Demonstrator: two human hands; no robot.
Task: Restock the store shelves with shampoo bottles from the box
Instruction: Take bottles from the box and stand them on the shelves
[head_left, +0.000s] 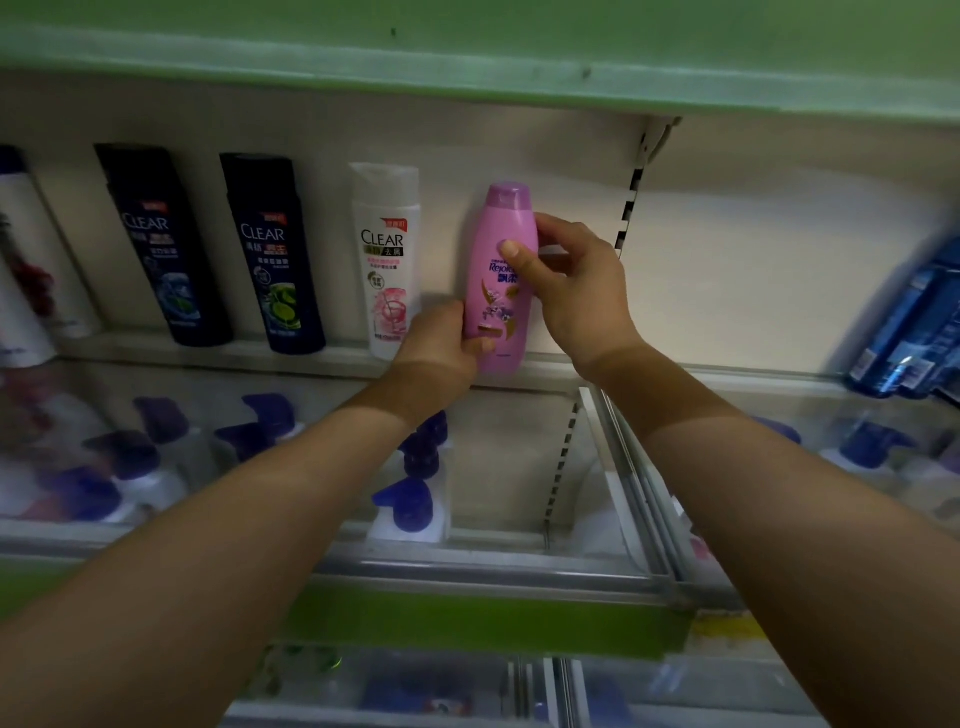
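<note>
Shampoo bottle (501, 275), smooth pink oval plastic, stands upright on the shelf (291, 358); left hand (441, 343) grips its base at seven o'clock, right hand (571, 280) pinches it at three o'clock.

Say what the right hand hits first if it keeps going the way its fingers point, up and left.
The pink bottle: the right hand already grips its upper half. Past it, probably the white CLEAR bottle, though depth is unclear and the shelf's back panel may come first.
</note>
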